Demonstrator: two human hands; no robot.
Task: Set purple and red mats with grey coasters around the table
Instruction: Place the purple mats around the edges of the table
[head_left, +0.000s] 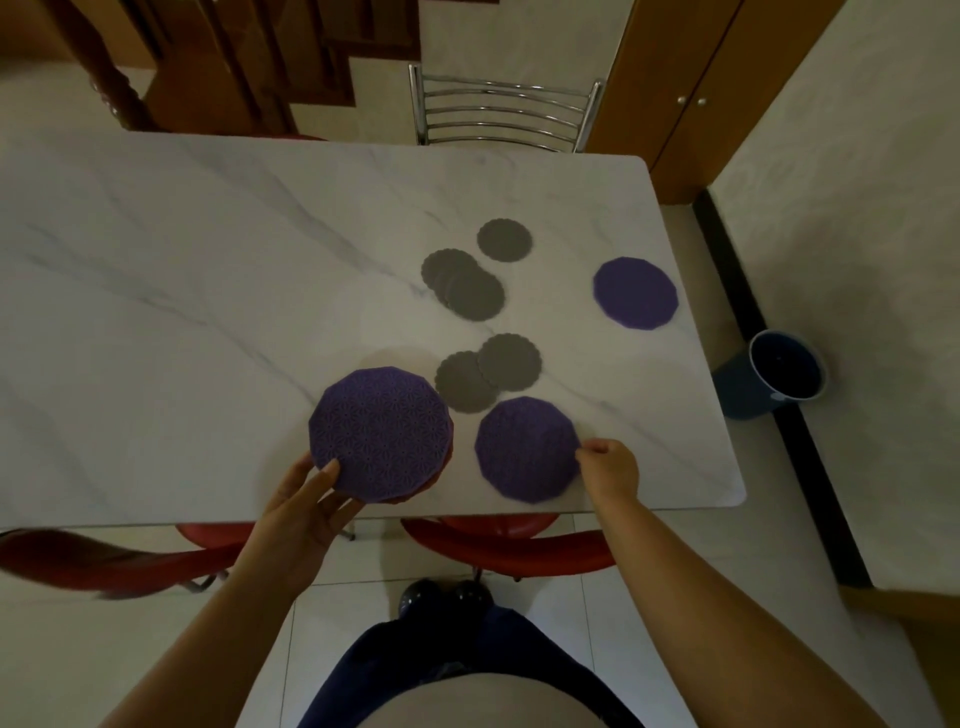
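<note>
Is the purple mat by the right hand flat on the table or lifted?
Flat on the table: the purple mat lies fully spread, right hand touching its edge.

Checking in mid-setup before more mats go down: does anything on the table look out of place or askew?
The grey coasters are not paired with mats: they lie loose mid-table, overlapping in two clusters plus one single. The two laid purple mats lie flat with no coaster beside them. Nothing looks spilled or damaged.

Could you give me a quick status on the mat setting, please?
Left hand holding mat stack. Right hand pinching near purple mat flat on table. Grey coasters unplaced.
</note>
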